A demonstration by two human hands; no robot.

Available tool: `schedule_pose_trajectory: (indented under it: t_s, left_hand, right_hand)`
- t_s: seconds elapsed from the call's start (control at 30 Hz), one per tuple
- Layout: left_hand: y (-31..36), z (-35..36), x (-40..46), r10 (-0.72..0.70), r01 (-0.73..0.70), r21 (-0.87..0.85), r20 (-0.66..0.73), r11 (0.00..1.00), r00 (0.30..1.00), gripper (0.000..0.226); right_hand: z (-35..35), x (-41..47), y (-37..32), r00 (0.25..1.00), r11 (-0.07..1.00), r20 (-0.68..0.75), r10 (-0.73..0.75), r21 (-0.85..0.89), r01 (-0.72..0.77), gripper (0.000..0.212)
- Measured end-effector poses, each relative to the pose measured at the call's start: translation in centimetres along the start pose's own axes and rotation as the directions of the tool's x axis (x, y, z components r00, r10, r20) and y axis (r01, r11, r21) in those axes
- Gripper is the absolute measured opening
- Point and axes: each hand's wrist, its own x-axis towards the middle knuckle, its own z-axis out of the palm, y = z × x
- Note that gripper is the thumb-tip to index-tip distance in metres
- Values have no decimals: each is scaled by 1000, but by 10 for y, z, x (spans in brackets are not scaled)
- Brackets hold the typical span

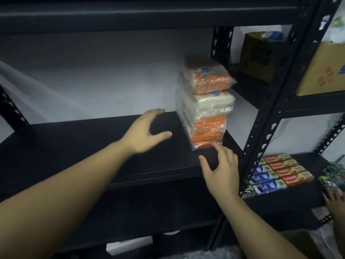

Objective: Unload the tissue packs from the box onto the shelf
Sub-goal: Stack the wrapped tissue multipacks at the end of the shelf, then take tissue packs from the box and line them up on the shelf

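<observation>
A stack of several tissue packs [205, 105], orange and pale cream in clear wrap, stands on the black shelf [89, 144] near its right end. The top pack sits skewed to the right. My left hand [147, 131] hovers over the shelf just left of the stack, fingers spread, holding nothing. My right hand [222, 169] is at the shelf's front edge below the stack, fingers apart, its fingertip close to the bottom pack. The box is mostly out of view.
A black upright post [265, 128] rises right of the stack. Toothpaste boxes [280, 171] lie on the neighbouring lower shelf, cardboard cartons [321, 71] above. Another person's hand [336, 202] is at the right edge. A brown carton corner [296, 238] shows at the bottom right.
</observation>
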Motion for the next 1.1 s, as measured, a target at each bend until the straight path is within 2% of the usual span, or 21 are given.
schedule_pose_trajectory:
  t_s: [0.1,0.23,0.43,0.57,0.67,0.83,1.0,1.1]
  left_hand:
    - [-34,-2,-43,-21,20,50,22,999,1000,76]
    - [-72,-8,-108,-58,55,63,41,997,997,74]
    - [-112,-19,-216,15,-11,168,-24,986,1000,69]
    - [-141,-11,-281,15,-11,144,-29,990,999,62]
    - [-168,8,-324,-102,99,99,17,990,995,66]
    - [-216,61,-392,-303,293,90,137,952,943,69]
    - [-267,142,-464,-522,513,105,243,852,818,71]
    - [-289,194,-502,-629,620,131,273,774,728,64]
  right_hand:
    - [13,-29,-27,997,997,40,-69,-22,70,55]
    - [40,-73,-68,975,991,182,-124,-25,130,61]
    - [80,-146,-118,925,989,363,-117,-45,143,66]
    - [102,-189,-128,885,983,452,-109,-86,164,68]
    - [119,-219,-118,851,980,519,-77,-116,160,68]
    - [150,-276,-71,774,979,633,-6,-154,134,68]
    - [197,-344,1,670,977,729,140,-213,28,65]
    - [232,-392,47,611,968,763,211,-248,-24,60]
